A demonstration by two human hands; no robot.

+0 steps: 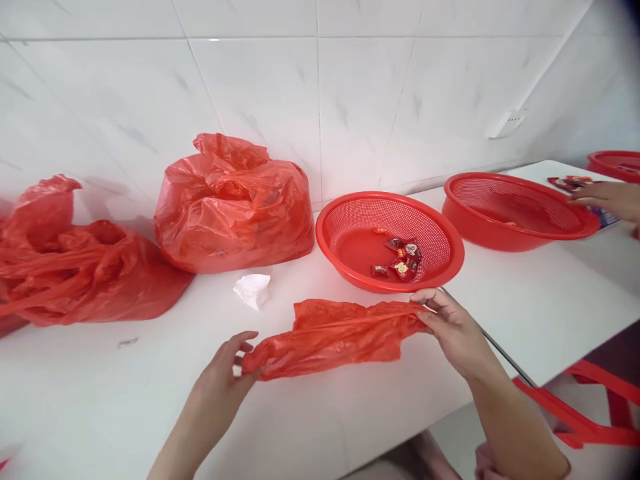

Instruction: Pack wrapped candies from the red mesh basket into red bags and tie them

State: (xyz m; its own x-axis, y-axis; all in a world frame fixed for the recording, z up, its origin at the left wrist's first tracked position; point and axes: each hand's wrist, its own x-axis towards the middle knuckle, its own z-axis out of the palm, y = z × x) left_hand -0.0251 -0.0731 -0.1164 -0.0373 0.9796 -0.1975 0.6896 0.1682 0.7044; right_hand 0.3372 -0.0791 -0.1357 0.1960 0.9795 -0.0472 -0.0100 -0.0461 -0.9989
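An empty red plastic bag (334,337) lies stretched across the white table (125,400) in front of me. My left hand (225,380) pinches its left end, fingers closed on the plastic. My right hand (447,327) grips its right end, close to the front rim of a red mesh basket (350,227) that holds several small red wrapped sweets (403,257).
Two stuffed red plastic bags (235,207) (75,267) stand against the tiled wall at the back left. A crumpled white paper (253,290) lies near them. A second red basket (515,210) is at the right, where another person's hand (607,199) rests. Red stool (595,413) below.
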